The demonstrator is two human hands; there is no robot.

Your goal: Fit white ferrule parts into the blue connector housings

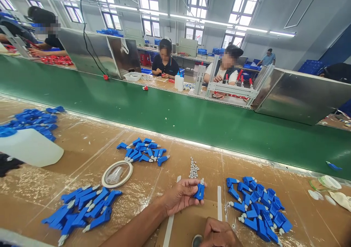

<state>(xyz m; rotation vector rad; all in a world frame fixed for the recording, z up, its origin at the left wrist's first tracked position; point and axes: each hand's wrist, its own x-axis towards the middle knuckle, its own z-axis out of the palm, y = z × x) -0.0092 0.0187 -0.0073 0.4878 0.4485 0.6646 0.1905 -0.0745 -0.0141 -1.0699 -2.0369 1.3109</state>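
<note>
My left hand (179, 197) pinches a blue plastic part (200, 191) with a pale grey tip pointing up, above the brown table covering. My right hand (219, 234) is curled closed near the bottom edge of the view. Its fingertips are hidden, so whatever it holds cannot be made out. Beside it, partly cut off, is a small round container with a metallic rim (196, 240). Just beyond my left hand lies a small pile of grey pieces (193, 168). A heap of similar blue parts (259, 206) lies to the right of my hands.
More blue parts lie in heaps at the left (82, 206) and centre (144, 150). A tape roll (104, 177) surrounds clear plastic pieces. A white bottle (35, 148) stands far left. Beyond the table runs a green conveyor belt (153, 110), with several people working opposite.
</note>
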